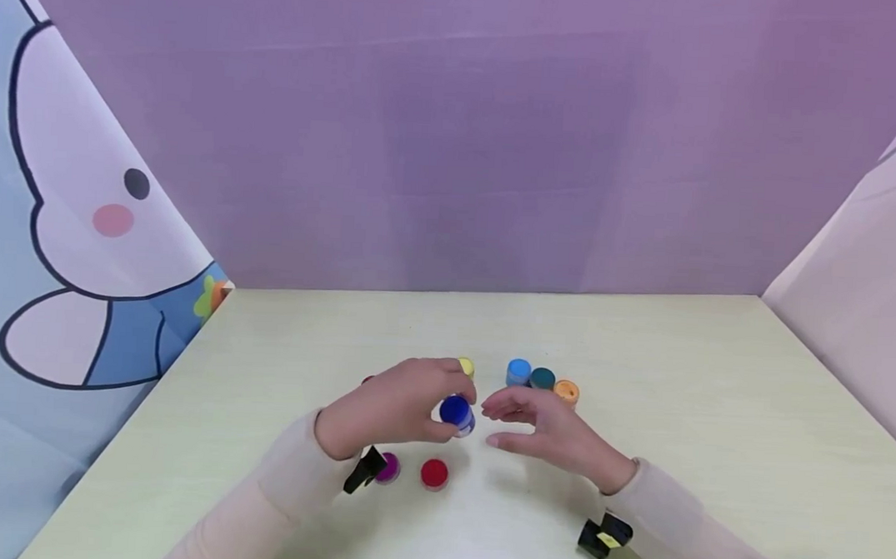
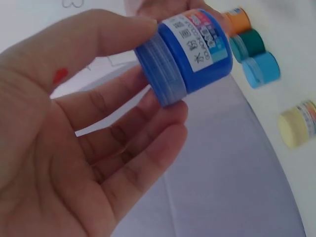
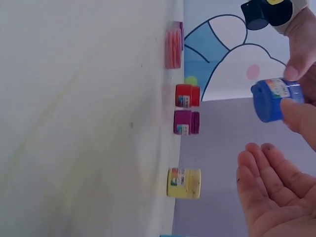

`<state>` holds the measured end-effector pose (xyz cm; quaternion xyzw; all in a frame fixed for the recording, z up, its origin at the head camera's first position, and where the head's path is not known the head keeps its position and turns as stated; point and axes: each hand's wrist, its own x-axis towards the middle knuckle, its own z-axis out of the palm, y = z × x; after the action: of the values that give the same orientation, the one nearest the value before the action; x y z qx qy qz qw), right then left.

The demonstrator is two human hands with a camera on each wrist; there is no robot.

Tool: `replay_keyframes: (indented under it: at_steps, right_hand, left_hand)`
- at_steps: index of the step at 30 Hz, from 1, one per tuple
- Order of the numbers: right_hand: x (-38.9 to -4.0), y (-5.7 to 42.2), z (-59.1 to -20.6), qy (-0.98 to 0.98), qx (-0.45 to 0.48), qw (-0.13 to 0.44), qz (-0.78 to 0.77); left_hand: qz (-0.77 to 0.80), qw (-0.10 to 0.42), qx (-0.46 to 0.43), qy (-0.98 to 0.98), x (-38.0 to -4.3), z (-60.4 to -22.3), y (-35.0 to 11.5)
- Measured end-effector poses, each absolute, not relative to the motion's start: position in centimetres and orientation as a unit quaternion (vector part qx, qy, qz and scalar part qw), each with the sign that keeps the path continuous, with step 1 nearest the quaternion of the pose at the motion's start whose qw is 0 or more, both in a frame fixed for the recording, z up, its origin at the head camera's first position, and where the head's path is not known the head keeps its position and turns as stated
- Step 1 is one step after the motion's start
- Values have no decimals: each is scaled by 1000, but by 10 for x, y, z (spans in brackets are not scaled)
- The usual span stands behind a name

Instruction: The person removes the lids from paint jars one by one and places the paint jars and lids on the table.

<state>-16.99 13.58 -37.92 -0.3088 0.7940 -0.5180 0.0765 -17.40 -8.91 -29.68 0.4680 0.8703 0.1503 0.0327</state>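
Note:
My left hand (image 1: 401, 401) pinches a blue gouache paint jar (image 1: 456, 412) between thumb and fingers, above the table. In the left wrist view the jar (image 2: 197, 52) is tilted, its fingers (image 2: 148, 153) at the lid end and the printed label showing. To the right of it, my right hand (image 1: 550, 430) is held with fingers extended and thumb apart, the gap facing the jar. From the right wrist, the right thumb (image 3: 299, 121) overlaps the blue jar (image 3: 269, 101), while the other fingers (image 3: 266, 173) are spread below it.
Beyond the hands stand light blue (image 1: 519, 371), dark green (image 1: 542, 379) and orange (image 1: 566, 391) jars, plus a yellow jar (image 1: 467, 367) partly behind the left hand. Nearer are magenta (image 1: 388, 468) and red (image 1: 434, 474) jars. A purple backdrop (image 1: 499, 148) rises behind the table (image 1: 713, 408).

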Motion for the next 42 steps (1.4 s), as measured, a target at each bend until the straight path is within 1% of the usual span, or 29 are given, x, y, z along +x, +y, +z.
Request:
replay_keyframes:
  at_steps: [6, 12, 19, 26, 30, 37, 42]
  right_hand:
    - [-167, 132, -380, 765, -329, 94, -546]
    - [-165, 129, -380, 731, -362, 93, -571]
    - [-161, 127, -379, 733, -359, 80, -573]
    - [-162, 127, -379, 735, -369, 38, -567]
    - [-161, 126, -378, 736, -375, 21, -563]
    - [-149, 121, -359, 737, -387, -10, -554]
    - [-146, 121, -353, 742, -377, -25, -554]
  left_hand:
    - [161, 50, 494, 853, -167, -295, -82]
    - [161, 21, 532, 831, -167, -295, -79]
    - [185, -11, 560, 807, -167, -297, -81]
    - [200, -33, 569, 797, -169, -298, -83]
    - [206, -36, 567, 796, -170, -300, -84]
    - [229, -42, 574, 786, -172, -302, -85]
    - [239, -65, 582, 774, -172, -303, -85]
